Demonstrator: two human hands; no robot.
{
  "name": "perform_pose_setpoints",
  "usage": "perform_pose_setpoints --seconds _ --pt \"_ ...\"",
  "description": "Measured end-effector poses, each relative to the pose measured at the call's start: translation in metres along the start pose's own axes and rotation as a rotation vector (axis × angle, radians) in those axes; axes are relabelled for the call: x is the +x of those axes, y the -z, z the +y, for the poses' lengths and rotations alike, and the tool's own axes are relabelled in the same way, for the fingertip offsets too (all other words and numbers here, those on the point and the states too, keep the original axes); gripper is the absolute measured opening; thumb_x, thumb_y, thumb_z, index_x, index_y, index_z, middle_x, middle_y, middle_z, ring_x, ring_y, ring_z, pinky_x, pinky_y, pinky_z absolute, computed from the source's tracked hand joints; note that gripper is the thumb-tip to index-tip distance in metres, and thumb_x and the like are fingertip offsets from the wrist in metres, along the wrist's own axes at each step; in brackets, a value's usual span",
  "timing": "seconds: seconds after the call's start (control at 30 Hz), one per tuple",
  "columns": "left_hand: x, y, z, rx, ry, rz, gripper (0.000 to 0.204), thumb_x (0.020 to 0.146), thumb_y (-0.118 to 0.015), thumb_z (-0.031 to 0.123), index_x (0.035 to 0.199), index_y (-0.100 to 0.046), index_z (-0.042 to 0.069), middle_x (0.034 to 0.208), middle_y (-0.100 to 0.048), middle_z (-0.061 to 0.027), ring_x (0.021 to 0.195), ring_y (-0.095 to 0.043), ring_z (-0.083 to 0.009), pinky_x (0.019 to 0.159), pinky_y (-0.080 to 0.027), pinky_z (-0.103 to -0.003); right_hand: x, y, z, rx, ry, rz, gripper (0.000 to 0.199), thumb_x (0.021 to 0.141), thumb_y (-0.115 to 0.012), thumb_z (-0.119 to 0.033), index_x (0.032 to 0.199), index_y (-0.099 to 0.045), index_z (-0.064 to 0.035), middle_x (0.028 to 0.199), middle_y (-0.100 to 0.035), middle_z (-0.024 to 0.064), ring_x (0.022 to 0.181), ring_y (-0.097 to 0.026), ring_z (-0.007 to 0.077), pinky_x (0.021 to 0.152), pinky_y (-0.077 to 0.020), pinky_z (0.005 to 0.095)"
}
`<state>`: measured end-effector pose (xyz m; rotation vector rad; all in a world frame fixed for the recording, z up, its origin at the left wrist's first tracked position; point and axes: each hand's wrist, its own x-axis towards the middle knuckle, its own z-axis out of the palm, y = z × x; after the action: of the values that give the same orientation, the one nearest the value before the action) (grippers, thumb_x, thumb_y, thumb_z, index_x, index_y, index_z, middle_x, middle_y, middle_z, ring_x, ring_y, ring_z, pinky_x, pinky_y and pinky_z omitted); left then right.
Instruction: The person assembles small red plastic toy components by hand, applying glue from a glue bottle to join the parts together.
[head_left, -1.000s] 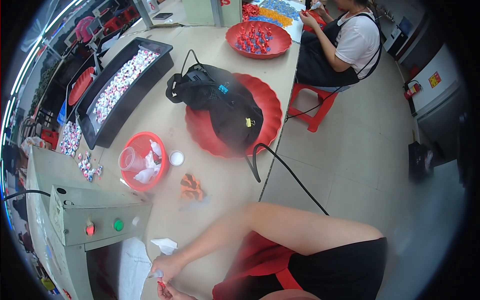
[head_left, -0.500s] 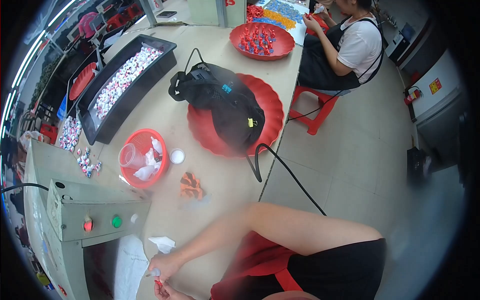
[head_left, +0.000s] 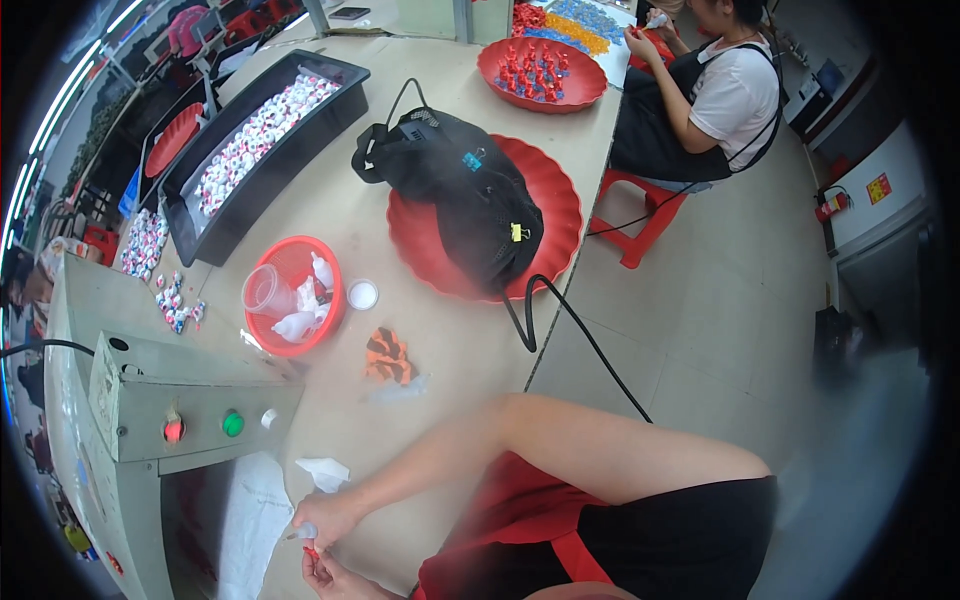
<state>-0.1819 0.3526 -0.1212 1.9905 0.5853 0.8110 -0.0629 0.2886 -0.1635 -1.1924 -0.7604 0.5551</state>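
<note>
My right hand [head_left: 328,514] is closed round a small translucent squeeze bottle [head_left: 307,532] at the lower left, its thin tip pointing left. Just below it, my left hand [head_left: 335,578] pinches a small red piece [head_left: 311,550] between its fingertips. Bottle and piece are very close together; whether they touch I cannot tell. A crumpled white tissue [head_left: 323,473] lies beside my right hand, and a white cloth [head_left: 255,520] is spread to the left. Part of my left hand is cut off by the lower edge of the picture.
A pale-green machine box [head_left: 200,400] with buttons stands at left. Beyond are a red basket [head_left: 335,300] of bottles, a white lid [head_left: 362,294], an orange-and-black cloth [head_left: 388,357], a black bag [head_left: 460,200] on a red tray [head_left: 560,220], and a black bin [head_left: 215,240]. A co-worker [head_left: 735,95] sits far right.
The view has shifted slightly, so the table things sit a little further right. My left hand has moved slightly up and left with the red piece, close under the bottle; both grips stay the same.
</note>
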Motion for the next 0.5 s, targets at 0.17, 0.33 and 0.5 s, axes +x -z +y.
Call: perform_pose_setpoints --seconds 0.17,0.33,0.5 --pt "-0.001 0.001 0.0 0.005 0.02 0.003 0.029 0.08 -0.065 0.01 0.098 -0.057 -0.012 0.091 -0.061 -0.0219 0.078 -0.061 -0.0266 0.069 -0.053 -0.034 -0.003 0.005 -0.011 0.028 -0.095 -0.061 0.019 0.059 -0.07 -0.007 0.07 -0.058 0.0018 0.07 -0.062 0.0123 0.067 -0.062 0.023 0.058 -0.0469 0.0339" --pt "0.0 0.002 0.0 0.032 -0.012 0.005 0.029 0.08 -0.065 0.009 0.099 -0.056 -0.012 0.09 -0.061 -0.0218 0.078 -0.061 -0.0261 0.069 -0.053 -0.034 -0.004 0.007 -0.015 0.004 -0.099 -0.074 0.019 0.059 -0.07 -0.007 0.071 -0.059 0.0021 0.071 -0.063 0.0115 0.068 -0.062 0.0228 0.058 -0.0476 0.0331" --pt "-0.002 -0.003 0.012 -0.04 0.062 0.005 0.028 0.08 -0.065 0.008 0.098 -0.057 -0.012 0.089 -0.061 -0.0212 0.078 -0.061 -0.0257 0.07 -0.052 -0.033 -0.004 0.008 -0.016 0.065 -0.093 -0.078 0.019 0.059 -0.07 -0.006 0.072 -0.059 0.003 0.072 -0.064 0.0117 0.068 -0.063 0.023 0.058 -0.0483 0.033"
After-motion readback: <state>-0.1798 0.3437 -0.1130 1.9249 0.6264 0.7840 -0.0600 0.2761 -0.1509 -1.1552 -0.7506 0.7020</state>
